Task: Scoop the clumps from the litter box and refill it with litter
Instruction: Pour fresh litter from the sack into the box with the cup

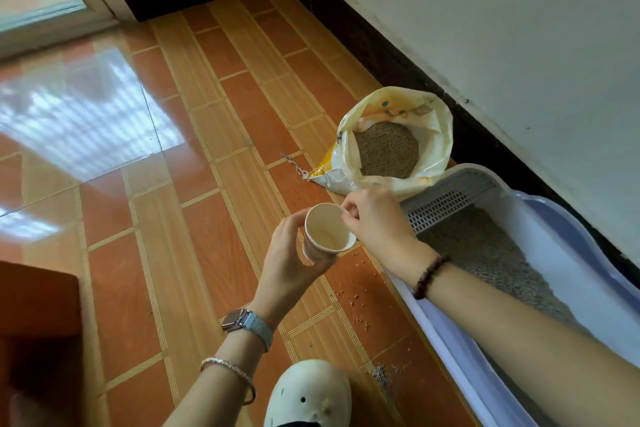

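1. Two hands hold one paper cup (329, 230). The left hand (287, 260) wraps its fingers round the side of the cup from below. The right hand (374, 218) pinches the rim of the cup with its thumb and a finger.
2. The cup looks empty. I can see right down to its bottom.
3. The bag of litter (433, 121) stands open just past the right hand. Brown grains show in its mouth.
4. The litter box (571, 215) lies under the right arm, off to the right of that hand. It has grey litter (485, 246) in it. A grate (446, 199) sits at the end nearest the right hand.
5. I think the next job is to dip the cup in the bag and carry litter to the box.
6. The cup is thin paper. A hard squeeze could bend it and make grains spill out.
7. If the cup is too full, or tips on the way, grains will drop. Some loose grains (349, 298) lie on the floor below the hands.
8. The bag is soft. A bump from a hand could knock it over and pour litter out.
9. I cannot tell if any clumps are in the box.
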Demonstrator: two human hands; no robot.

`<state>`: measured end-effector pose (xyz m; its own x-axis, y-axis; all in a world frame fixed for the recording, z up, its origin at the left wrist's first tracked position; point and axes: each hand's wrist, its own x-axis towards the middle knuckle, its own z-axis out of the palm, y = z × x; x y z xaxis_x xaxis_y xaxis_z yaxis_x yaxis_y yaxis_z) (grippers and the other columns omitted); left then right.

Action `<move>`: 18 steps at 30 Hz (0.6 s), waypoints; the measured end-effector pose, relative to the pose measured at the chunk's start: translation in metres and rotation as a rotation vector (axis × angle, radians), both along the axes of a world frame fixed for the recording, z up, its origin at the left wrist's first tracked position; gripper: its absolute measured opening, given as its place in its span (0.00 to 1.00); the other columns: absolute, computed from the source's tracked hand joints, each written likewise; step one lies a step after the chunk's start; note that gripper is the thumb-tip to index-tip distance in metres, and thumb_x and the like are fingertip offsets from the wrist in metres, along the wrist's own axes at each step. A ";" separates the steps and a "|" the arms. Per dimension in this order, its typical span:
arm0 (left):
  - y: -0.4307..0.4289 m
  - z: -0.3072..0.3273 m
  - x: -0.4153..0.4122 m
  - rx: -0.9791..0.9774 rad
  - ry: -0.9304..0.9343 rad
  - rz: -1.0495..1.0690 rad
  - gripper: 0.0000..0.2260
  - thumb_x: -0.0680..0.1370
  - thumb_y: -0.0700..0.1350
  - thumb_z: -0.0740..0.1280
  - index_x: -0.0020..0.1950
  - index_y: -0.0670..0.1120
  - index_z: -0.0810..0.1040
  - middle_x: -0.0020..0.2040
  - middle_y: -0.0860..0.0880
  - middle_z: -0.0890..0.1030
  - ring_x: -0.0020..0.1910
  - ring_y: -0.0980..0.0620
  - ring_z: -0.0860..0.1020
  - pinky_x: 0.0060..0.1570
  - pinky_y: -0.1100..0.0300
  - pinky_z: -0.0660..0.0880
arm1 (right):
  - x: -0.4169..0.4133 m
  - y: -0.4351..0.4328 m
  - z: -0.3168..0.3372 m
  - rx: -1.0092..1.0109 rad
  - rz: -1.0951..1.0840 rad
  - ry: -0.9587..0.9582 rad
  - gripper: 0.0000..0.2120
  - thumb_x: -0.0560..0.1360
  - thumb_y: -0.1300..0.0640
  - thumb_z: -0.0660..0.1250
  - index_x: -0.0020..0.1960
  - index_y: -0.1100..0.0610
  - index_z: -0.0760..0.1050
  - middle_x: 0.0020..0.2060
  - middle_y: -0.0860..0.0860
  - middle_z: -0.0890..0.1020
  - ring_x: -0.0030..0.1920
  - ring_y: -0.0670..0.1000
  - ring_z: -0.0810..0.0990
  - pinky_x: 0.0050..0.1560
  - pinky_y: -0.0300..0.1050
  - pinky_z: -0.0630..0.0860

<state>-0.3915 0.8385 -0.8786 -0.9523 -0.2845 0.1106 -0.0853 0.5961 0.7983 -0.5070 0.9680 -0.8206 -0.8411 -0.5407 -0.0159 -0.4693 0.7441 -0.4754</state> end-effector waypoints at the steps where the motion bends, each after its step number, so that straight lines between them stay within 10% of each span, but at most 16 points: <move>1: 0.002 -0.001 -0.002 -0.013 0.014 0.027 0.32 0.67 0.51 0.78 0.67 0.51 0.68 0.61 0.56 0.74 0.61 0.55 0.73 0.61 0.55 0.73 | 0.001 -0.001 -0.002 0.004 -0.009 -0.007 0.05 0.75 0.57 0.70 0.49 0.57 0.82 0.39 0.54 0.84 0.42 0.53 0.82 0.43 0.49 0.80; 18: 0.014 -0.049 -0.062 0.117 -0.035 0.118 0.34 0.66 0.45 0.80 0.67 0.45 0.68 0.61 0.52 0.74 0.57 0.58 0.73 0.55 0.69 0.72 | -0.003 0.020 -0.015 -0.068 -0.147 -0.475 0.19 0.79 0.59 0.61 0.69 0.61 0.70 0.56 0.57 0.80 0.59 0.55 0.77 0.62 0.53 0.73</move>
